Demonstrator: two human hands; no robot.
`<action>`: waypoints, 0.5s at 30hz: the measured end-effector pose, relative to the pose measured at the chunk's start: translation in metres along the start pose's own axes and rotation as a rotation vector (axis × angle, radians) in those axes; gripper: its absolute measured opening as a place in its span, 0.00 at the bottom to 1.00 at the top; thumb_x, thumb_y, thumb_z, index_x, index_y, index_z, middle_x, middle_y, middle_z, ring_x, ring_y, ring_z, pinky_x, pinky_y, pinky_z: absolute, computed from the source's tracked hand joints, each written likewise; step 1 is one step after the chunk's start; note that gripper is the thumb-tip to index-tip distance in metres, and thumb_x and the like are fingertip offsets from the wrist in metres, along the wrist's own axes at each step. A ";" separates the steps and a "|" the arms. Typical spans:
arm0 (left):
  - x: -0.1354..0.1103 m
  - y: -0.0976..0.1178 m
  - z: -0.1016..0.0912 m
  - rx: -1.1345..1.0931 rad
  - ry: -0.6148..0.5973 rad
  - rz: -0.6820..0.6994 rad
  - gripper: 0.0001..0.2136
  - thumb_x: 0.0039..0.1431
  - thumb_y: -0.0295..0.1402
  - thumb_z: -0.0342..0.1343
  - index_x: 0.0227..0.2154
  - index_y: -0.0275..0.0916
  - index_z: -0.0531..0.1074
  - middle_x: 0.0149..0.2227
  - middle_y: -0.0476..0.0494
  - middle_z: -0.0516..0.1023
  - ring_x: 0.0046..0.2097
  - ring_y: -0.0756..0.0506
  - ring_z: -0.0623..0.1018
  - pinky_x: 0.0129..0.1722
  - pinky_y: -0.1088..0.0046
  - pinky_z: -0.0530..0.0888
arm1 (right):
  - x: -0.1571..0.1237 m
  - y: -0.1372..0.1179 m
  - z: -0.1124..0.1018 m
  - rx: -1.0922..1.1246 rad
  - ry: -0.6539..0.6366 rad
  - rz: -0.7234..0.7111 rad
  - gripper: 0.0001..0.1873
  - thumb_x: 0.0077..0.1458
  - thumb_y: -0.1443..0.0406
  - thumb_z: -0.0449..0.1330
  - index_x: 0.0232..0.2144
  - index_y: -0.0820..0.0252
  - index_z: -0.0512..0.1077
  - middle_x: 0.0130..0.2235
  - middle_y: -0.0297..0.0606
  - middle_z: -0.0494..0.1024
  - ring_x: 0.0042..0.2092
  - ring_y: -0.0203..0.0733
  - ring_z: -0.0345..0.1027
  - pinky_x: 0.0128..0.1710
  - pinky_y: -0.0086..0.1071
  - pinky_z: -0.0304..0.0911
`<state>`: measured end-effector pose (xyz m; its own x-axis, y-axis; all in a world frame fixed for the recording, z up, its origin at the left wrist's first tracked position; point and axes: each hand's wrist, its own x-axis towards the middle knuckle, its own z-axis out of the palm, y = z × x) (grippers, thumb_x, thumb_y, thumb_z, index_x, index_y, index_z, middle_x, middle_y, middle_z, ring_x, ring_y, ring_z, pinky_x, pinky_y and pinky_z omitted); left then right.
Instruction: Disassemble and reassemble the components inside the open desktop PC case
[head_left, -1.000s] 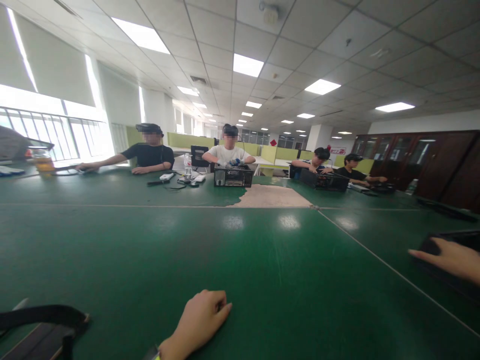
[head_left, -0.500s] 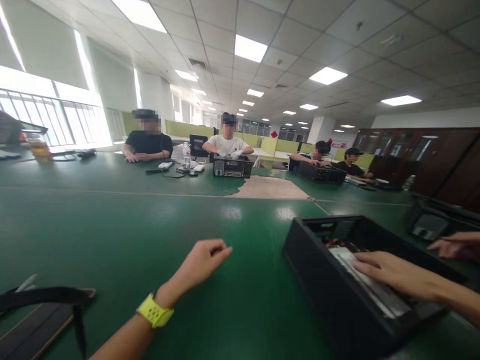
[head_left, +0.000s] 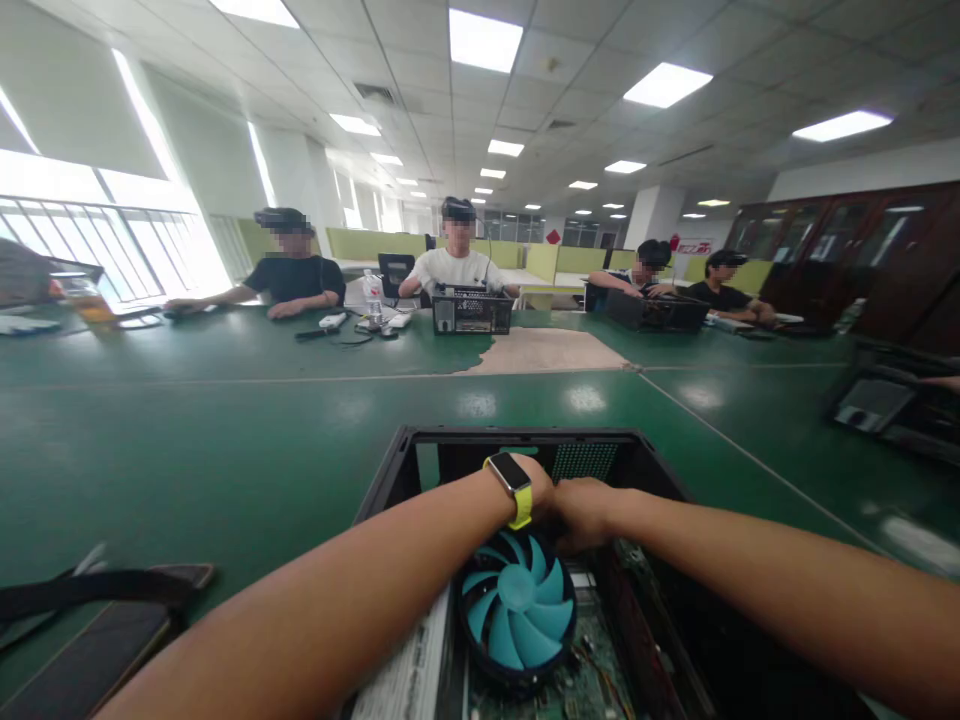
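Observation:
An open black computer case [head_left: 525, 434] lies in front of me with its inside facing up. Both of my hands reach into its far part. My left hand [head_left: 537, 475] is bent down past the wrist, which wears a watch with a yellow-green strap [head_left: 523, 508]; its fingers are hidden. Right against it, my right hand [head_left: 585, 510] is closed, with curled fingers pointing down, and whatever they grip is out of sight. Just below the hands sits a round cooling fan [head_left: 517, 590] with turquoise blades. Part of a green circuit board [head_left: 592, 690] shows beside the fan.
The green table [head_left: 225, 430] has a bare patch [head_left: 555, 350] beyond the case. A dark strap and flat board [head_left: 97, 630] lie at lower left. Several people sit across the table, some with computer cases [head_left: 472, 310]. Another case [head_left: 885, 405] stands at the right.
The case has come to the middle in front of me, turned with its length pointing away. My left hand has gone from above the table into the case, beside my right hand.

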<state>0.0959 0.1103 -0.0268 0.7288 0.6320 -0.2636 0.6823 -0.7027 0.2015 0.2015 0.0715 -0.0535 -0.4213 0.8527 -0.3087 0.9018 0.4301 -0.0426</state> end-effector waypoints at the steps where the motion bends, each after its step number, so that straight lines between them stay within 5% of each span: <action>1: 0.005 -0.004 0.005 0.035 -0.078 -0.027 0.08 0.38 0.34 0.68 0.23 0.38 0.78 0.25 0.40 0.78 0.37 0.39 0.77 0.39 0.66 0.73 | 0.001 0.000 0.001 -0.021 -0.021 -0.030 0.18 0.39 0.61 0.65 0.37 0.55 0.78 0.39 0.46 0.80 0.42 0.58 0.72 0.37 0.40 0.64; 6: 0.012 -0.013 0.009 0.179 -0.364 -0.129 0.10 0.51 0.38 0.62 0.32 0.35 0.76 0.33 0.42 0.78 0.40 0.41 0.77 0.42 0.63 0.74 | 0.008 0.002 -0.009 -0.127 -0.037 -0.033 0.14 0.47 0.67 0.57 0.36 0.62 0.78 0.39 0.52 0.79 0.42 0.59 0.72 0.38 0.42 0.65; 11: -0.009 0.003 -0.016 0.192 -0.290 -0.132 0.15 0.62 0.38 0.52 0.48 0.36 0.67 0.49 0.41 0.71 0.46 0.44 0.73 0.45 0.60 0.72 | -0.028 -0.016 -0.017 -0.133 -0.060 0.071 0.24 0.40 0.67 0.63 0.44 0.64 0.74 0.40 0.52 0.79 0.41 0.57 0.73 0.35 0.39 0.67; 15: -0.095 -0.018 -0.001 0.160 -0.061 -0.121 0.19 0.55 0.47 0.54 0.47 0.44 0.73 0.44 0.43 0.76 0.50 0.37 0.71 0.50 0.61 0.68 | -0.100 -0.035 0.001 -0.008 0.424 0.009 0.22 0.53 0.53 0.54 0.51 0.43 0.68 0.47 0.36 0.77 0.47 0.45 0.70 0.42 0.36 0.66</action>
<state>0.0146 0.0633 -0.0041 0.6341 0.6974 -0.3340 0.7432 -0.6689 0.0141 0.2118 -0.0291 -0.0218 -0.4171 0.9023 0.1092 0.9056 0.4227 -0.0340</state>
